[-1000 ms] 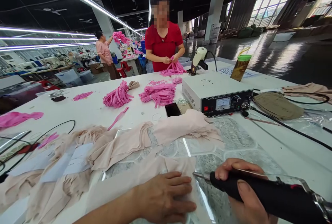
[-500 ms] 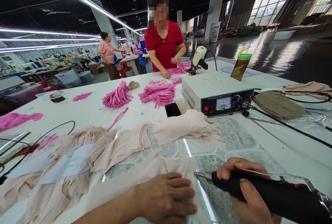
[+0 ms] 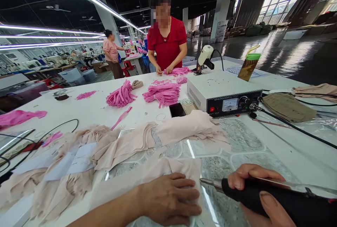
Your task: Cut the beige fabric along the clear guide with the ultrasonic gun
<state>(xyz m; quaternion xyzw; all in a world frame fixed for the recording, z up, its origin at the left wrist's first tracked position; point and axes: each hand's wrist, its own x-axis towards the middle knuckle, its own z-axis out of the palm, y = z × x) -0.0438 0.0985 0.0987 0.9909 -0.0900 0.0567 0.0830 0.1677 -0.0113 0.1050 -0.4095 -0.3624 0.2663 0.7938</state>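
The metal tip of the black handheld cutter [image 3: 273, 204] lay just beside the fingertips of the left hand [image 3: 168, 199], which looked like the likeliest trouble: a small slide of either hand could have brought the tip onto a finger instead of the cloth. The pale pink fabric piece [image 3: 158, 174] rested on a glossy glass plate [image 3: 237, 142] let into the white worktop [image 3: 86, 109], so it could well have slipped or wrinkled if the pressing hand eased, leaving a crooked edge. The cable [image 3: 295, 130] running to the control box [image 3: 223, 93] might also have tugged at the tool.

The left hand was spread flat, palm down, fingers slightly apart, pinning the fabric at its right edge. The right hand [image 3: 258, 199] was wrapped around the cutter's black grip, thumb on top, fingers curled beneath, tip pointing left toward the fabric edge.
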